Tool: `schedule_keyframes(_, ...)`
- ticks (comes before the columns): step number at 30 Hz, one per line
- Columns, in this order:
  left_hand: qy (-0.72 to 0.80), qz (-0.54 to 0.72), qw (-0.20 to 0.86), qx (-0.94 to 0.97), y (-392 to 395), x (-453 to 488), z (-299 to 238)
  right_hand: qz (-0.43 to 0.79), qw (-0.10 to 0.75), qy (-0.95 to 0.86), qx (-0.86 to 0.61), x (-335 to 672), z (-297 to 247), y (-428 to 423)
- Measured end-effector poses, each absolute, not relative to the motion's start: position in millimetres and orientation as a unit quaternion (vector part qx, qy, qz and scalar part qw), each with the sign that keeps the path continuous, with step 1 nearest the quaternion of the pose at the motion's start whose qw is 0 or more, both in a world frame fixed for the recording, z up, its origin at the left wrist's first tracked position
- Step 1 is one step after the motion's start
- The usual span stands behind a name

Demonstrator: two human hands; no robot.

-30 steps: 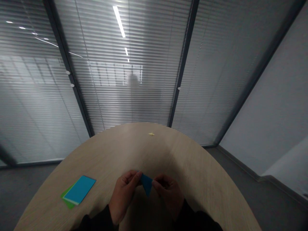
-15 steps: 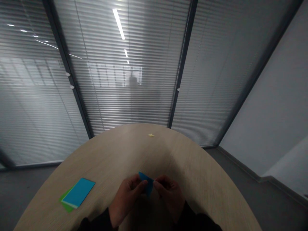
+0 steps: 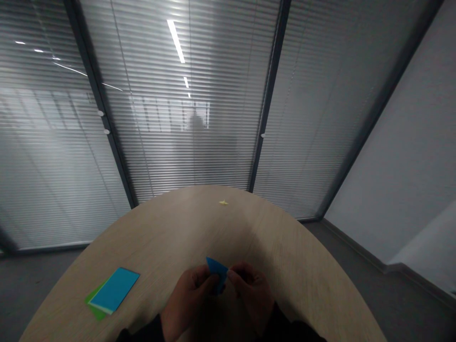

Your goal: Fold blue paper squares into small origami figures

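Note:
A small folded piece of blue paper [image 3: 217,269] is held up between both hands over the near part of the table. My left hand [image 3: 190,292] pinches its left and lower part between thumb and fingers. At the right corner, the thumb and fingertips of my right hand [image 3: 252,290] are closed on the same paper. Its upper edge slopes down from left to right. Farther left lies a stack of blue paper sheets [image 3: 116,289], with a green sheet [image 3: 93,306] sticking out beneath.
The round wooden table [image 3: 171,228] has a small yellow folded paper piece [image 3: 223,203] near its far edge. Behind it stand glass panels with blinds [image 3: 213,156] and dark frames. A white wall [image 3: 409,180] rises at the right.
The left thumb has shifted lower on the blue paper, and more of the paper's face shows. Both hands stay in nearly the same place. The view has tilted slightly.

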State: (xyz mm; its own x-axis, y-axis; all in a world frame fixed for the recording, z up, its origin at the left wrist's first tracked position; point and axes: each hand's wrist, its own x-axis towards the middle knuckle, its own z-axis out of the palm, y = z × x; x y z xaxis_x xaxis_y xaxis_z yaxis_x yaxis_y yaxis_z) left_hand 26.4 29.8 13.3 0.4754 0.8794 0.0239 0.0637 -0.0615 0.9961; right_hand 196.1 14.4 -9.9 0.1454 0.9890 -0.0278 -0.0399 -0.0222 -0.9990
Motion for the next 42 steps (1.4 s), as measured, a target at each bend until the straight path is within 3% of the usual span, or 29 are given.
schedule_keyframes(42,0.437,0.251,0.538,0.676,31,27,10,0.404,0.605,-0.379,-0.571,191,-2,11)
